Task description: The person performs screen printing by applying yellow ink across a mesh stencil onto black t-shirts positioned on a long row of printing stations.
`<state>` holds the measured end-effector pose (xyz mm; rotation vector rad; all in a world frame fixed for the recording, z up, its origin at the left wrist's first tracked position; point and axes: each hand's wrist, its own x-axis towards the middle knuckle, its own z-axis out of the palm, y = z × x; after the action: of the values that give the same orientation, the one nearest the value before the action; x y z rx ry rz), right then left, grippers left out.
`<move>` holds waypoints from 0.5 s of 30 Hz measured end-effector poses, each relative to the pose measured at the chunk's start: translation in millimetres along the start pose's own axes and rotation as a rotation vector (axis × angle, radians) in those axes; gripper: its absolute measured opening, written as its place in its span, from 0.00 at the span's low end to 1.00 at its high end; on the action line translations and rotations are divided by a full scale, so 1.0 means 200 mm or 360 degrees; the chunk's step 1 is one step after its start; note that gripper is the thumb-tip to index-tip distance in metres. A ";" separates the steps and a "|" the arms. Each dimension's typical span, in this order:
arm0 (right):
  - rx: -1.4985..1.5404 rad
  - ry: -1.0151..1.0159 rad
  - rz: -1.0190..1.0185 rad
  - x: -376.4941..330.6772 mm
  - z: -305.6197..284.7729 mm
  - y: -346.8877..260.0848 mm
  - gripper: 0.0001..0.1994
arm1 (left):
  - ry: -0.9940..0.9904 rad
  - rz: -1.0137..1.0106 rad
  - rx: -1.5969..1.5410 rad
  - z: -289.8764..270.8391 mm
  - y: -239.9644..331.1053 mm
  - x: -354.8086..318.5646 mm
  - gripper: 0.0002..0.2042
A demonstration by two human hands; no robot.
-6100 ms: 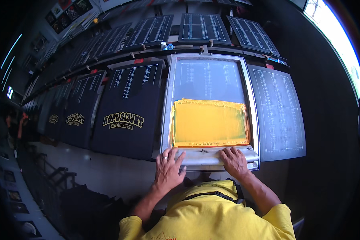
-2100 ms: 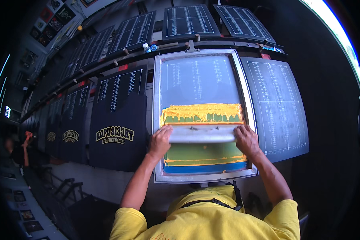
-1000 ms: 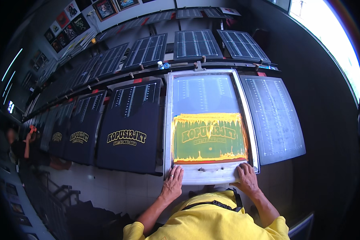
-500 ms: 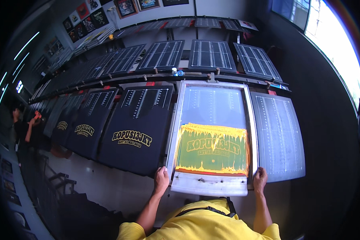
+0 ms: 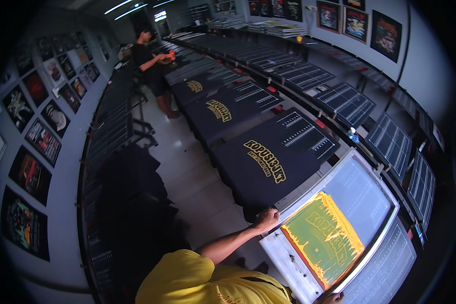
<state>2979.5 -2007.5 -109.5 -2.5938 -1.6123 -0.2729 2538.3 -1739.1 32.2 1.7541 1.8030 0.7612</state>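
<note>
A screen-printing frame (image 5: 309,190) with pale metal sides lies at the lower right over a printing board. Yellow-orange ink (image 5: 342,217) rings the green stencil area (image 5: 319,248) on its mesh, and lettering shows through. My left hand (image 5: 267,220) is closed around the frame's left side, near its whitish front bar (image 5: 291,261). At the picture's lower edge, my right hand (image 5: 333,298) sits against the frame's opposite side; only part of it shows, with the fingers bent at the edge. Beside the frame, a black shirt (image 5: 238,175) with yellow lettering is stretched over a board.
Further printed black shirts (image 5: 200,114) lie on boards along the row. A co-worker (image 5: 149,61) in black stands at the far end, holding an orange tool (image 5: 171,54). A dark cloth heap (image 5: 137,187) lies left of the aisle. A small bottle (image 5: 351,131) stands behind the frame.
My view has swung to the left, bringing the aisle, the co-worker and the left wall's pictures into sight. Both hands keep their places at the frame's sides.
</note>
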 end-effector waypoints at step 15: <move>0.0106 0.0257 -0.0419 0.29 -0.53 -0.14 0.16 | 0.0426 0.0031 -0.0214 -0.40 0.19 -0.19 0.13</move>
<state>2967.3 -1961.3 4.5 -2.2449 -1.8655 -0.4243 2512.0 -1781.2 115.0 1.6480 1.8558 1.1442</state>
